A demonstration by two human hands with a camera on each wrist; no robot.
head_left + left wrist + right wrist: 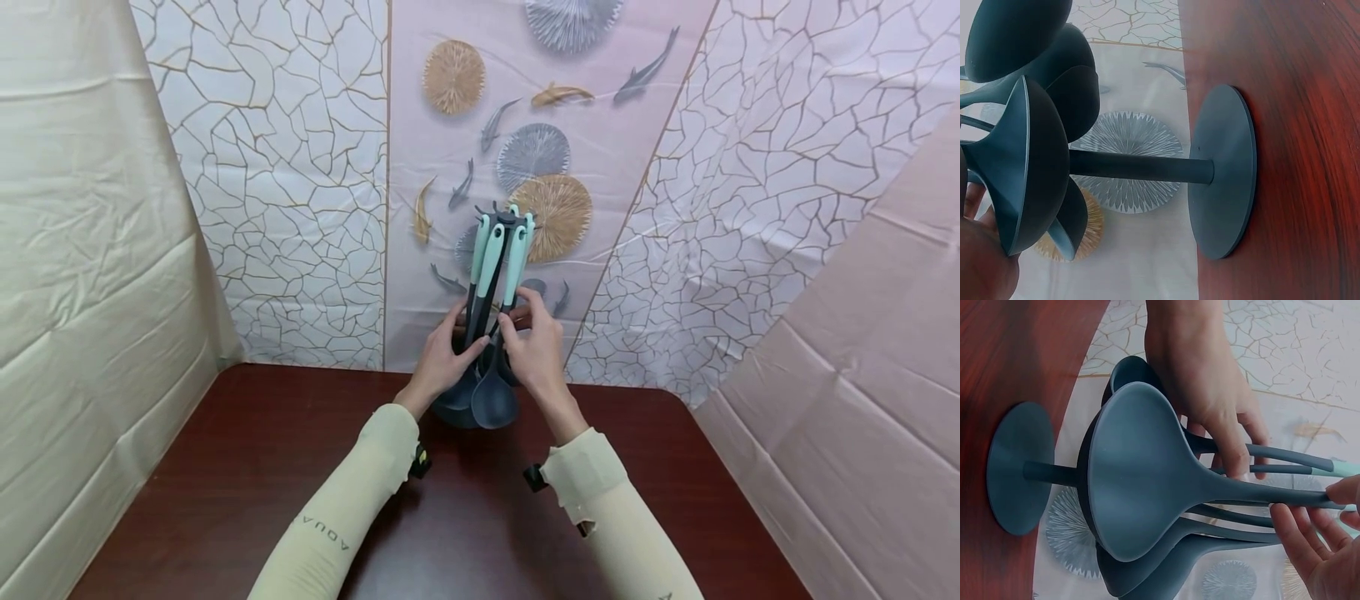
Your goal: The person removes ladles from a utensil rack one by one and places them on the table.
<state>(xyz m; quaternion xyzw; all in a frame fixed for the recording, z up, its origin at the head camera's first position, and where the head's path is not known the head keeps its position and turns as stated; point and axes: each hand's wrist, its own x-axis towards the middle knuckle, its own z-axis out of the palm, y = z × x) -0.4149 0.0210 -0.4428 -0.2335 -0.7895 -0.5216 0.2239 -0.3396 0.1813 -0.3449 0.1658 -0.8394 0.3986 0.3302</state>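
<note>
Several dark utensils with mint-green handles hang from a dark utensil stand (507, 218); the stand's round base (1225, 175) rests on the table. My left hand (442, 354) is at the left side of the bunch, with thumb and fingers around a dark utensil handle (1200, 442). From the right, my right hand (538, 346) pinches the handle of the front ladle (1138, 469) between thumb and fingers. This ladle's broad bowl hangs below both hands. Behind it, other bowls (1132, 572) overlap one another, and their handles are partly hidden.
The dark red wooden table (472, 517) ends just behind the stand. A patterned cloth backdrop (300, 183) rises there, and pale cloth walls (82, 250) stand on the left and right sides.
</note>
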